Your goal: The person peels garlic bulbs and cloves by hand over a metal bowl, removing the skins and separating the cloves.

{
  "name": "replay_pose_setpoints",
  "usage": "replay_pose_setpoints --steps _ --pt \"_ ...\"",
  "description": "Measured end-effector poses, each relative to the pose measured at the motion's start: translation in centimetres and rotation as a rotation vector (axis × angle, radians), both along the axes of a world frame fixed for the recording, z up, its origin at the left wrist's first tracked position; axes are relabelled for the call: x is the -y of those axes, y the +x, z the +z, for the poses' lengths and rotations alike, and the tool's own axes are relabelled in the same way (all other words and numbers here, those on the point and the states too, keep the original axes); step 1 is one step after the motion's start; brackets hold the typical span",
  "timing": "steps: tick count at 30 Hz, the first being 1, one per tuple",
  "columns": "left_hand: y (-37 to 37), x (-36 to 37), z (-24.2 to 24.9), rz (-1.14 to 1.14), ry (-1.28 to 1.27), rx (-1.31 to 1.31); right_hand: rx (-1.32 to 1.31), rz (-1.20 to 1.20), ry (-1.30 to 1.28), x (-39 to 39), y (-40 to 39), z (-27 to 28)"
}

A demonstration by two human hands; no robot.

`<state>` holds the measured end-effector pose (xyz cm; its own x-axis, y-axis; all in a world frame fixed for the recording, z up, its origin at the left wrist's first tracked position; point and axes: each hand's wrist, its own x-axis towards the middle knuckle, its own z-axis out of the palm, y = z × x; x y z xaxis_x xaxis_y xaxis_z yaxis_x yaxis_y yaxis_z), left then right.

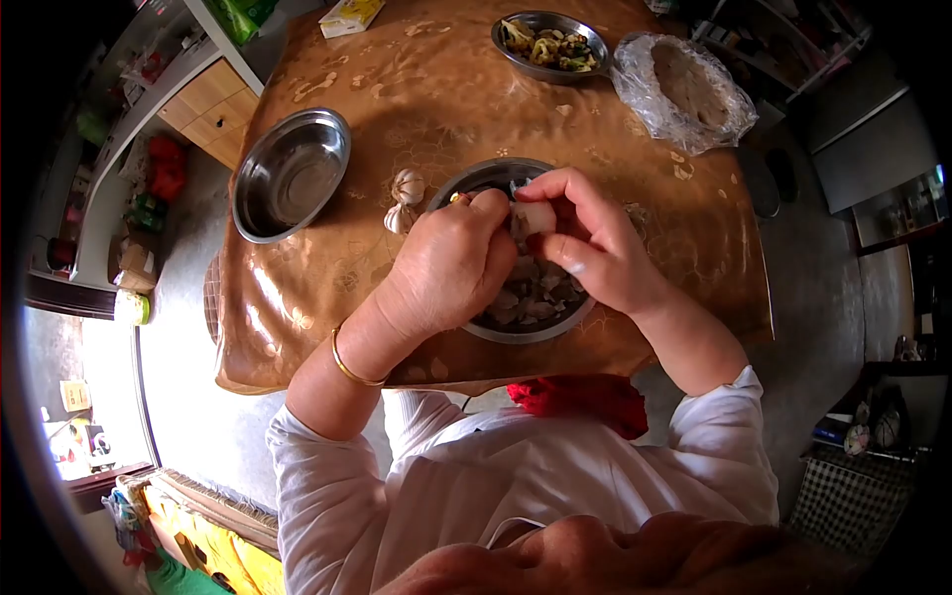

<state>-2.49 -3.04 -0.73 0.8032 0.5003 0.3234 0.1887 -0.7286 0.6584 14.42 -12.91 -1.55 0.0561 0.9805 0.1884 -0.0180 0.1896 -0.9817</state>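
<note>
Over a metal bowl (518, 335) both hands meet. My right hand (590, 238) has its thumb and fingers closed around a whitish piece of garlic (533, 220). Against the left side of that piece, my left hand (451, 260) is curled with its fingers pressed together; whatever it pinches is hidden. Papery garlic skins (535, 293) lie in the bowl below. Left of the bowl are two whole garlic bulbs (408, 186), one behind the other, on the brown tablecloth (367, 278).
An empty-looking metal basin (293, 177) stands at the left of the table. At the back are a bowl of cooked food (553, 48), flatbread in a plastic bag (684, 91) and a tissue pack (351, 17). A red cloth (585, 402) hangs at the near edge.
</note>
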Motion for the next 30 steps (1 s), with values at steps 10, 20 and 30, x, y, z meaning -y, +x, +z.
replay_pose_setpoints --steps 10,20,30 --pt "-0.07 -0.28 -0.11 -0.014 -0.016 0.003 -0.189 0.034 -0.097 -0.47 0.84 0.25" --pt "-0.31 -0.44 0.48 -0.103 -0.155 -0.005 -0.096 0.073 -0.031 -0.09 0.46 0.12" --pt "-0.46 -0.40 0.43 -0.108 -0.083 -0.072 -0.104 0.091 -0.025 0.03 0.47 0.17"
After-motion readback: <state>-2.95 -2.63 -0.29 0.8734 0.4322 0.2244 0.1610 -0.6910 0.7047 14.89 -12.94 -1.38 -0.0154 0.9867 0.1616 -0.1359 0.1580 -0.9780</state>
